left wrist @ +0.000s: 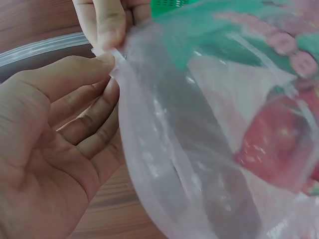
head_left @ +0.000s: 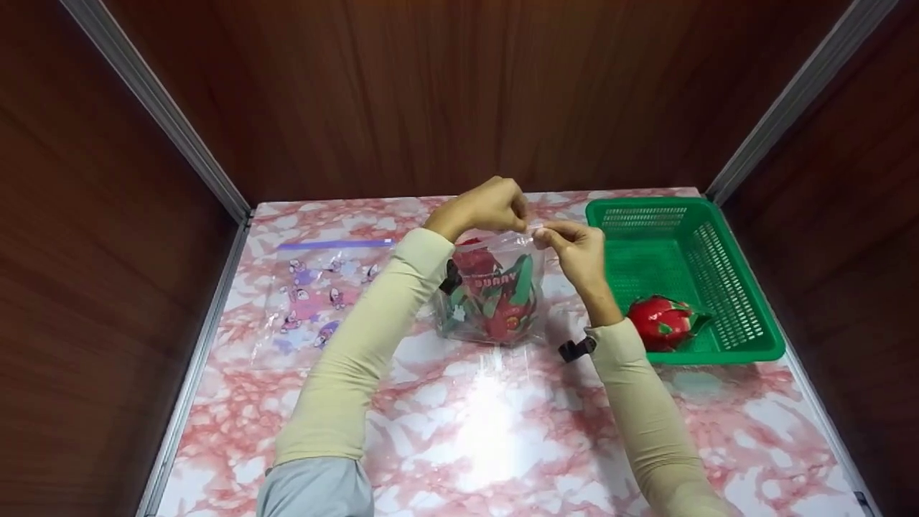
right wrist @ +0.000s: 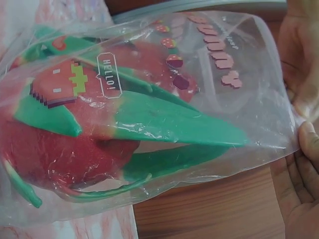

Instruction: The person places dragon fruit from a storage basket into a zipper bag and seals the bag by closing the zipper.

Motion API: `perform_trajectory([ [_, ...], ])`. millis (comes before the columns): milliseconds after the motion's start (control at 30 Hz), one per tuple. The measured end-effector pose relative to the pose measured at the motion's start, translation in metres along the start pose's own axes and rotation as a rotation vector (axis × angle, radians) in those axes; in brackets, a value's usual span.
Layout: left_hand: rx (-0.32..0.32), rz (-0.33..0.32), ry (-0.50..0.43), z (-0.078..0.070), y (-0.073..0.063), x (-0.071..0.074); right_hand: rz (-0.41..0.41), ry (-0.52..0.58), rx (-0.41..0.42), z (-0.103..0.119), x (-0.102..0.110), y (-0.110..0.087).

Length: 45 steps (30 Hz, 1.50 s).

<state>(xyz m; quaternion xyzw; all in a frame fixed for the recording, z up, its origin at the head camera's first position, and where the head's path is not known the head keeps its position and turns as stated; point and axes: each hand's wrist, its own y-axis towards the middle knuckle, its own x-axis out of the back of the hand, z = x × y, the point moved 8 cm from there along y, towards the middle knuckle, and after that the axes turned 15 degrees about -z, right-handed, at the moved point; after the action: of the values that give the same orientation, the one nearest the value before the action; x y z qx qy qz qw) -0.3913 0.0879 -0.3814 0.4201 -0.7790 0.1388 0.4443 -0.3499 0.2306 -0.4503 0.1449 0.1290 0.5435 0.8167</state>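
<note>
A clear printed zip bag (head_left: 459, 316) stands on the table with red and green dragon fruit (right wrist: 89, 149) inside. The print reads BUNNY and HELLO. At the bag's top right corner, my left hand (head_left: 492, 205) pinches the top edge between thumb and finger. My right hand (head_left: 580, 251) pinches the same edge close beside it; the two hands' fingertips nearly meet. In the left wrist view the left hand (left wrist: 60, 114) shows its thumb on the edge, with its other fingers loosely bent behind.
A green basket (head_left: 772, 330) stands at the right with one dragon fruit (head_left: 662, 323) in its near left corner. Flat on the table at the left lies another clear printed bag (head_left: 309, 301) with a purple zip. Brown wood panels (head_left: 459, 93) enclose the back and sides.
</note>
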Motion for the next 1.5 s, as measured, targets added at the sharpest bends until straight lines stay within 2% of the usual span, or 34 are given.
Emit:
perform_trajectory([
  [200, 0.001, 0.002, 0.028, 0.008, -0.006, 0.003, -0.023, -0.007, -0.012, -0.002, 0.003, 0.001],
  [933, 0.041, 0.016, -0.008, 0.028, -0.021, 0.012, -0.037, 0.017, 0.022, 0.002, 0.011, 0.000],
  [1200, 0.036, 0.019, -0.004, 0.031, -0.026, 0.016, -0.061, 0.048, 0.011, 0.004, 0.015, 0.000],
  [1500, 0.055, 0.029, 0.018, 0.042, -0.032, 0.021, -0.110, 0.041, -0.039, -0.002, 0.027, 0.002],
])
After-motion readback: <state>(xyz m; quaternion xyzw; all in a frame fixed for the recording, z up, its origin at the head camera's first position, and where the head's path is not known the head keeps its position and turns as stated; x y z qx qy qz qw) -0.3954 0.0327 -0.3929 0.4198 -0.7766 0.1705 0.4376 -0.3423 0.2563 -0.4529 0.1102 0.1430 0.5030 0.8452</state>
